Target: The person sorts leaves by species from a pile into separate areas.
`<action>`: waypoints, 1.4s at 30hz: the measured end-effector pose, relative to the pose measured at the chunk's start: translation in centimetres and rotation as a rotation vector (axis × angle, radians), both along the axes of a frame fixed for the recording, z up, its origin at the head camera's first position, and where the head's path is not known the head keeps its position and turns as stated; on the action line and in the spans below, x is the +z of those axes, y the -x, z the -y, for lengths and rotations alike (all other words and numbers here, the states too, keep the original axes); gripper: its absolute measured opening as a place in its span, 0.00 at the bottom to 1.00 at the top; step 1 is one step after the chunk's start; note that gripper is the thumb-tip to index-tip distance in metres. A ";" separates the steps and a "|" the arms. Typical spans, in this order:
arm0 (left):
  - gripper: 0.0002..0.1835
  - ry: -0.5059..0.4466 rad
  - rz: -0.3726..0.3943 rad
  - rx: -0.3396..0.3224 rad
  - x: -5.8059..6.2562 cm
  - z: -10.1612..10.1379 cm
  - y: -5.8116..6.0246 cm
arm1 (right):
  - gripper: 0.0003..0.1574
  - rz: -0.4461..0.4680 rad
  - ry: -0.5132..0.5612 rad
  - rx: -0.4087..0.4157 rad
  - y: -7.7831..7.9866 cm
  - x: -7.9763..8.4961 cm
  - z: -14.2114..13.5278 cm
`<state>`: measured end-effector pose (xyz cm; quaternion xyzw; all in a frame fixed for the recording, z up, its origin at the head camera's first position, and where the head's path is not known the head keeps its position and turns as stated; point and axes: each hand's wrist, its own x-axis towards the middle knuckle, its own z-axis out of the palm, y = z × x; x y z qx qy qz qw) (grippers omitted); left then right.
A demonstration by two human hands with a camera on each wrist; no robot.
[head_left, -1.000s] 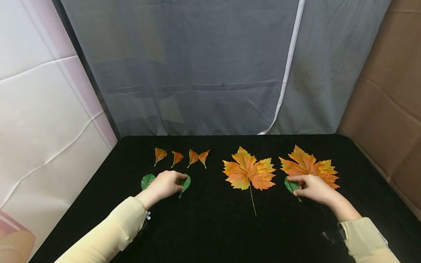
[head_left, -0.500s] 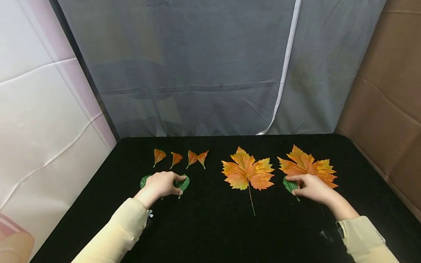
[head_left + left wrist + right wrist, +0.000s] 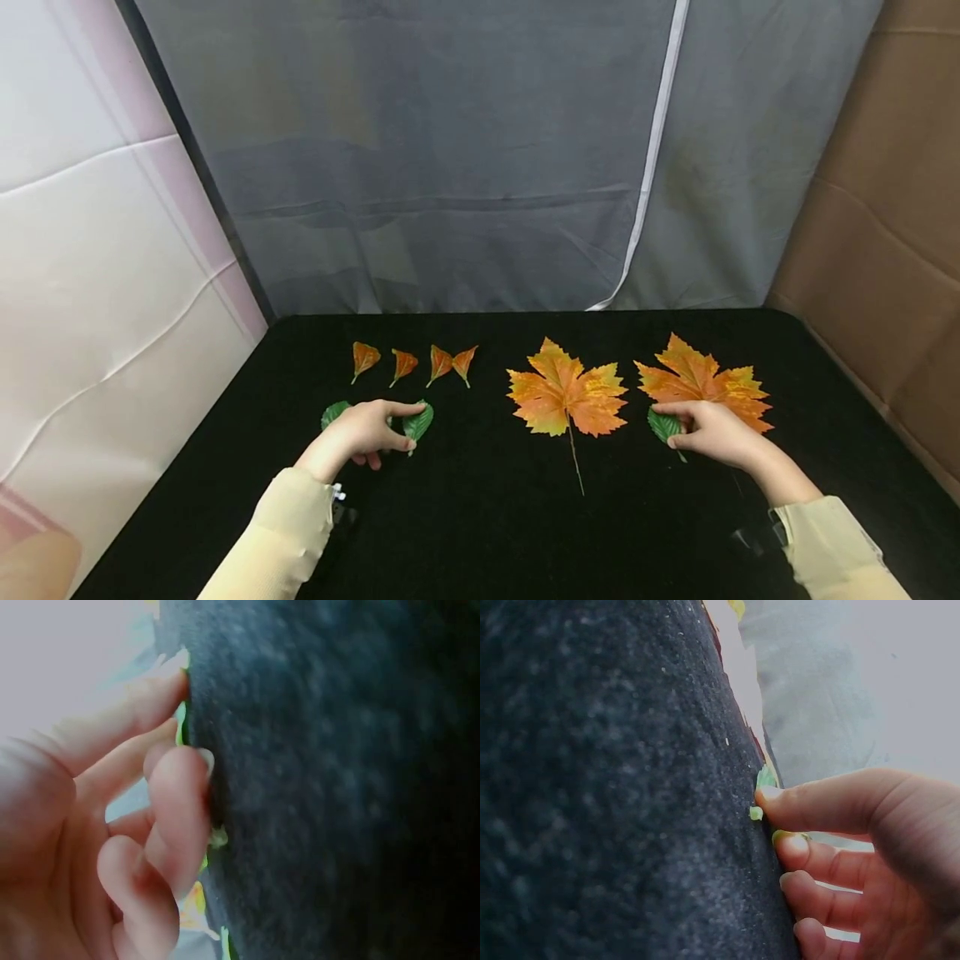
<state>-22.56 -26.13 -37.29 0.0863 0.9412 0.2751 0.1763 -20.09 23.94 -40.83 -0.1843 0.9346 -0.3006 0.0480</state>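
Note:
My left hand [image 3: 363,432] is low over the black table, index finger and thumb bent round the top and bottom of a small green leaf [image 3: 418,422]. In the left wrist view its other fingers curl loosely beside the cloth. That hand partly covers another green leaf [image 3: 334,413] to its left, and a sliver of green shows beneath the palm. On the right, my right hand [image 3: 716,432] holds a green leaf [image 3: 663,425] by its right edge between thumb and index finger. This leaf lies at the lower left of an orange maple leaf [image 3: 697,375], which the hand partly hides.
Several small orange-brown leaf pieces [image 3: 403,364] lie in a row behind the left hand. A second orange maple leaf [image 3: 566,387] with a long stem is between the hands. Behind the black table [image 3: 510,542] hangs a grey curtain [image 3: 450,167].
My left hand has shifted slightly, its index finger now straighter along the leaf's top and other fingers showing below the palm. My right hand stays at its leaf.

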 end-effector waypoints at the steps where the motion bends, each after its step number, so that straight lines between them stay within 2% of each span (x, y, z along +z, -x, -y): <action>1: 0.33 -0.019 0.011 0.002 -0.1 0.1 0.0 | 0.32 0.001 0.002 0.002 0.0 0.0 0.0; 5: 0.33 -0.083 0.041 0.003 -0.5 0.6 0.0 | 0.32 0.008 0.010 0.005 0.2 -0.1 0.1; 12: 0.33 -0.119 0.072 0.010 -0.8 0.7 0.5 | 0.32 0.007 0.007 0.006 0.0 0.1 -0.1; 21: 0.33 -0.105 0.071 0.019 -0.7 0.5 0.7 | 0.34 -0.029 0.002 0.006 0.0 0.2 -0.3; 30: 0.33 -0.110 0.054 0.004 -0.6 0.7 0.4 | 0.34 0.013 0.052 0.005 -0.1 0.7 0.1; 36: 0.33 -0.106 0.043 0.003 -0.6 0.7 0.3 | 0.34 -0.019 0.102 -0.004 -0.4 1.6 1.4; 42: 0.33 -0.104 0.023 0.005 -0.7 0.6 0.2 | 0.34 -0.049 0.167 -0.034 -0.4 2.1 4.0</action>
